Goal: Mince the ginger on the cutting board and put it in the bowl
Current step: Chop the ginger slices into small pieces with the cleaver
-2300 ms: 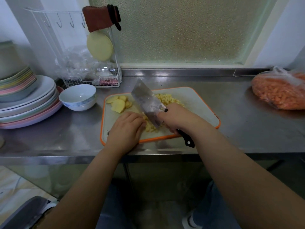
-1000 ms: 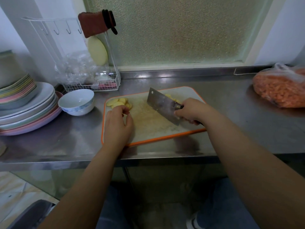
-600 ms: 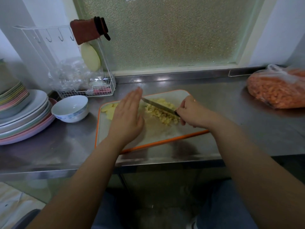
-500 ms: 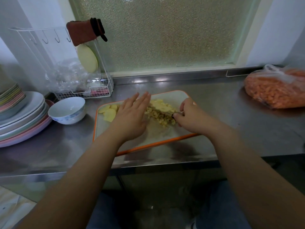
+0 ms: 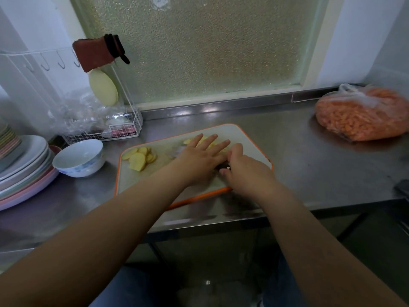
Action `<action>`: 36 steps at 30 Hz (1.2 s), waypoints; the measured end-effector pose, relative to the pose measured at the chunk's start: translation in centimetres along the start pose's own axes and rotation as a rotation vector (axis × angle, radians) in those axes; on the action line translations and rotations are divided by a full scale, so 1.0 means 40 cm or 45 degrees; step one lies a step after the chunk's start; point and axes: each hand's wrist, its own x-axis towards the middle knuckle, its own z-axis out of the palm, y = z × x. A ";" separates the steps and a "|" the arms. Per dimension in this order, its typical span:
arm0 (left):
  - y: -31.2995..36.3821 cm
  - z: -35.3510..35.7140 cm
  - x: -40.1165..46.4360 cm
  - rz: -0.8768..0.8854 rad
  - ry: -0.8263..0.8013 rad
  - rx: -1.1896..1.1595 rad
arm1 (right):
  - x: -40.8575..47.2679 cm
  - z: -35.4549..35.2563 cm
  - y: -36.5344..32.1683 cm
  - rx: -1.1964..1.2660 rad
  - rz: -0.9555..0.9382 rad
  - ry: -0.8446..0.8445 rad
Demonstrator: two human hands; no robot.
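Observation:
A white cutting board with an orange rim (image 5: pixel 252 140) lies on the steel counter. Ginger slices (image 5: pixel 139 157) are piled at its left end. My left hand (image 5: pixel 199 158) lies flat with straight fingers over the knife blade and the chopped ginger (image 5: pixel 188 141), most of which it hides. My right hand (image 5: pixel 245 171) grips the black knife handle (image 5: pixel 224 166), of which only a bit shows. A white bowl (image 5: pixel 78 157) stands left of the board.
A stack of plates (image 5: pixel 24 165) sits at the far left. Behind the bowl stands a white wire rack (image 5: pixel 106 131) with a cloth and plastic. A bag of orange food (image 5: pixel 363 114) lies at the back right.
The knife went from raised to lying low over the minced pile. My left hand left the board's left side, opened flat and came down on the blade. The view shifted.

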 end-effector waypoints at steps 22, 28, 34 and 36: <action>-0.095 -0.016 0.056 -0.090 -0.177 0.200 | -0.077 -0.057 0.101 0.213 0.177 0.093; -0.122 0.001 0.063 -0.167 -0.233 0.130 | -0.096 -0.077 0.134 0.254 0.215 0.069; -0.133 0.020 0.059 -0.255 -0.227 -0.172 | -0.090 -0.087 0.176 0.433 0.313 0.097; -0.134 0.025 0.059 -0.274 -0.127 -0.306 | -0.084 -0.083 0.176 0.443 0.315 0.102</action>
